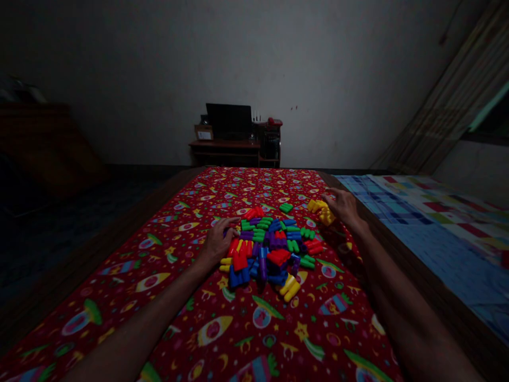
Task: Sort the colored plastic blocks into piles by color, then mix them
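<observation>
A jumbled heap of plastic building blocks (274,241) in red, green, blue, purple and yellow lies on the red patterned cloth (167,297). At the heap's left edge is my left hand (218,241), its fingers stretched over the nearest pieces, with no block visibly gripped. My right hand (345,208) is beyond the heap to the right, fingers extended and apart beside a small cluster of yellow blocks (326,216). Its fingertips reach these blocks; whether they press on one is hard to see. A green block (286,207) lies between the heap and the cluster.
Against the far wall stands a desk (225,144) with a dark monitor (229,121) and a red telephone (274,122). Blue checked and patchwork bedding (413,233) lies on the right. A wooden cabinet (43,143) is at the left. The room is dim.
</observation>
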Motion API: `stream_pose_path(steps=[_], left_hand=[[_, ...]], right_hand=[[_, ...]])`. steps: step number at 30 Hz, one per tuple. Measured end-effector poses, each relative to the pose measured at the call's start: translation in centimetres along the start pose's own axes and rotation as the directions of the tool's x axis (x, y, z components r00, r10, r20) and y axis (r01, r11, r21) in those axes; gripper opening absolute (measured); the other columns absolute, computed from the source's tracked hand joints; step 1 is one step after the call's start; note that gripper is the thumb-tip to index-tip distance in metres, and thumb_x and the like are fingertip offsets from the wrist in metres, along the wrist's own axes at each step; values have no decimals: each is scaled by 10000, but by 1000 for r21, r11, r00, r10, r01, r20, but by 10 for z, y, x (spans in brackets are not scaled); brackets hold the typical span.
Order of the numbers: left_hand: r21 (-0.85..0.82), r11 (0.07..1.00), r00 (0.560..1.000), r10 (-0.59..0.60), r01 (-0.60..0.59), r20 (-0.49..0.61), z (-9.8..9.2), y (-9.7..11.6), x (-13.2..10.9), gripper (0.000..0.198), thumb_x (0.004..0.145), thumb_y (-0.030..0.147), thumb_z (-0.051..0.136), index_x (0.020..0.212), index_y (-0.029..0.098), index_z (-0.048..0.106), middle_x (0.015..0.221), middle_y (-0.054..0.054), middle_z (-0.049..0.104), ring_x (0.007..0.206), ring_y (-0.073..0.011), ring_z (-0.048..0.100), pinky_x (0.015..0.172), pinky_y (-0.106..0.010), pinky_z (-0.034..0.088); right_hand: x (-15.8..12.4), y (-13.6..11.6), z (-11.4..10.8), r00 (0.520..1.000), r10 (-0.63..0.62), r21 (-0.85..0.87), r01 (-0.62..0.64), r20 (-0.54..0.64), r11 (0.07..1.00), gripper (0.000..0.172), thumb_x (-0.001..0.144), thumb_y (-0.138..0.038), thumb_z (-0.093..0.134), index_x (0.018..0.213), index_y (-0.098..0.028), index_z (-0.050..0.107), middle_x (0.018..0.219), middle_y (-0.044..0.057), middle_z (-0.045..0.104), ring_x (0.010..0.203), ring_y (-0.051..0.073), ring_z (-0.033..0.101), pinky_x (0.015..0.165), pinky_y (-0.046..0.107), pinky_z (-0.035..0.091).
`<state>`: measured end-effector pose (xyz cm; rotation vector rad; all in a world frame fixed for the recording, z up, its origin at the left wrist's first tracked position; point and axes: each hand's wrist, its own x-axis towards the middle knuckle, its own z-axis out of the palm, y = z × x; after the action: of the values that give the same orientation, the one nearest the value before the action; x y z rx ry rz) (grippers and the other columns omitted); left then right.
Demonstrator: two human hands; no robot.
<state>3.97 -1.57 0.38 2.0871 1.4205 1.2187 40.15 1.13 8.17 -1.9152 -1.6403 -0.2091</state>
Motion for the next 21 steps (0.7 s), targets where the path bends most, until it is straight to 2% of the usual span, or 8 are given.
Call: stream_pose_path(steps=[3, 5, 7, 9, 11, 13, 16, 21], left_hand=[[12, 1000, 1000, -2, 2, 9, 0, 1, 0, 378, 802, 227, 419, 1093, 179, 655, 995, -70, 685, 780, -180, 656, 855, -356, 529], [20, 1000, 1000, 2, -2, 9, -1, 1, 0, 377, 794, 220, 423, 1089, 179, 655, 939, -60, 687, 797, -185, 654, 873, -358, 520], [20, 1000, 1000, -4, 4, 6, -2, 1, 0, 384, 794, 218, 422, 1099, 168, 650, 908, -59, 686, 791, -185, 652, 870, -360, 518], [15, 1000, 1000, -17, 17, -1, -3, 2, 0, 389, 799, 223, 421, 1113, 157, 641, 941, -71, 686, 805, -187, 650, 849, -358, 521], [-6, 999, 999, -46, 46, -7, -3, 2, -1, 396, 810, 234, 417, 1135, 152, 629, 970, -79, 686, 791, -183, 647, 802, -346, 530], [-48, 994, 995, -97, 96, -16, -3, 2, -1, 410, 821, 238, 404, 1161, 145, 613, 932, -73, 685, 718, -168, 637, 732, -322, 536], [-77, 987, 988, -146, 142, -47, -2, 0, -2, 414, 818, 229, 403, 1163, 136, 612, 812, -48, 671, 640, -157, 615, 673, -301, 527], [-35, 996, 995, -88, 86, -56, 0, -1, -1, 396, 808, 196, 426, 1141, 176, 640, 803, -37, 677, 710, -172, 627, 731, -310, 523]], right_hand=[[-13, -34, -5, 992, -123, 142, 118, 25, 983, 288, 889, -291, 550, 1086, -161, 714, 1053, 123, 732, 980, 250, 679, 865, 336, 481], [-32, -67, -6, 935, -336, 326, 285, 112, 901, 262, 899, -259, 540, 1073, -167, 712, 1004, 99, 744, 910, 210, 694, 811, 289, 492], [-58, -101, -4, 782, -597, 508, 446, 178, 737, 263, 902, -261, 550, 1113, -187, 689, 984, 71, 744, 850, 177, 691, 771, 264, 490], [-85, -128, 1, 569, -801, 622, 564, 184, 543, 272, 905, -247, 553, 1150, -205, 663, 1058, 74, 718, 928, 171, 666, 822, 268, 479], [-106, -143, 6, 370, -913, 681, 626, 170, 380, 268, 898, -200, 557, 1148, -193, 652, 1134, 105, 677, 1049, 183, 616, 893, 285, 455], [-115, -148, 10, 261, -946, 718, 620, 192, 317, 250, 898, -170, 549, 1125, -170, 652, 1124, 125, 665, 1064, 188, 593, 901, 289, 444], [-111, -142, 11, 271, -916, 762, 510, 297, 398, 238, 941, -220, 497, 1087, -151, 671, 936, 80, 699, 826, 154, 620, 740, 242, 448], [-102, -136, 16, 490, -785, 627, 489, 378, 607, 296, 945, -221, 472, 1168, -141, 650, 773, 36, 681, 596, 111, 540, 556, 214, 328]])
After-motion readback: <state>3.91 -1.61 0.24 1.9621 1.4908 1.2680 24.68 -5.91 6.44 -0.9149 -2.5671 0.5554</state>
